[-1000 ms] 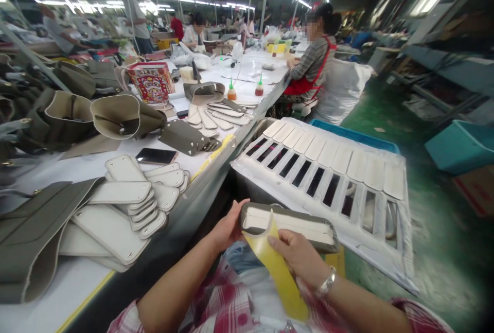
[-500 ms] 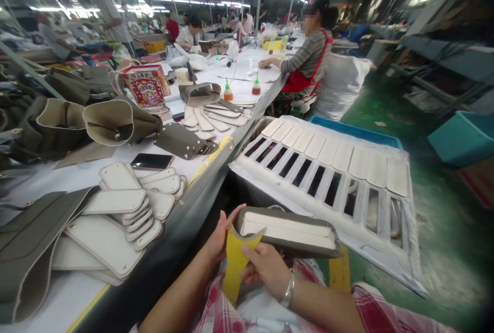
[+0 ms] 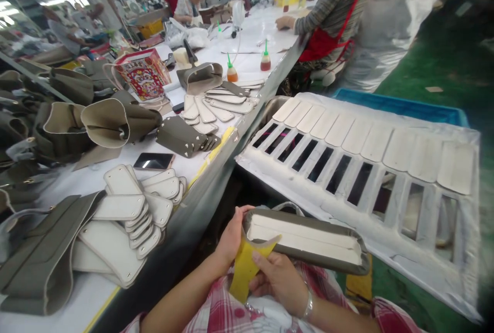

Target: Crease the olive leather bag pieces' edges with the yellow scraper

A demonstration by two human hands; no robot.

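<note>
In my lap lies an olive bag body [image 3: 324, 263] with a cream inset panel [image 3: 309, 235] facing up. My left hand [image 3: 230, 236] is closed around its left end, with part of the fingers hidden behind the edge. Pinched between the thumb and fingers of my right hand [image 3: 280, 277] is a yellow strip [image 3: 244, 266] with a pale, curved upper edge. The upper end of this strip rests against the near left part of the bag body, and its lower end hangs over my lap.
To the left, a white table [image 3: 216, 178] holds stacked cream panels [image 3: 119, 207], olive bag pieces [image 3: 46, 240], a phone [image 3: 154, 161] and green-tipped bottles [image 3: 265, 57]. A slotted rack with cream strips [image 3: 347, 132] stands on the right. A co-worker [image 3: 328, 19] sits beyond.
The camera view has tilted downward, so the table and rack appear higher and larger. Both hands keep their hold on the bag body and yellow strip, with little visible movement.
</note>
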